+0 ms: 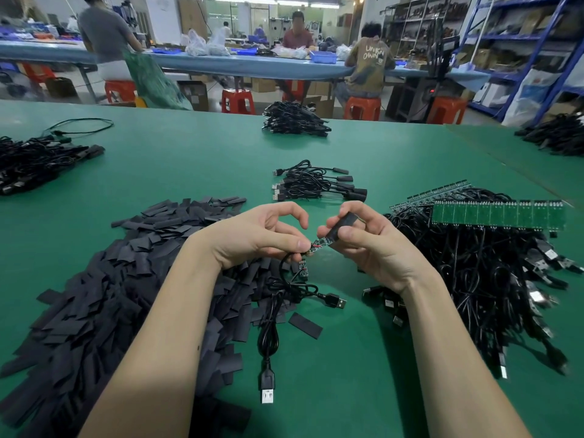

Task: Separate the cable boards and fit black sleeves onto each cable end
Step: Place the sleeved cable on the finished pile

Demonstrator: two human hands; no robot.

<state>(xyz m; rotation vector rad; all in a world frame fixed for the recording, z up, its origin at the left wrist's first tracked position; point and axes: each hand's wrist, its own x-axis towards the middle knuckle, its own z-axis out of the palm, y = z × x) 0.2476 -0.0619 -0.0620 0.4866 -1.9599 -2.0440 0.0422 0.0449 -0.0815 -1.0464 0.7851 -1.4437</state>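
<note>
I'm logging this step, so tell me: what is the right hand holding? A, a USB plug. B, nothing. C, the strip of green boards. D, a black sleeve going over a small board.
D: the right hand pinches a black sleeve at the end of the small board, whose cable end the left hand pinches.

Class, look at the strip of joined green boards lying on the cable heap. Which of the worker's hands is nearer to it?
Right. The right hand, holding a black sleeve, is just left of the green board strip. The left hand is farther left, beyond the right hand.
</note>
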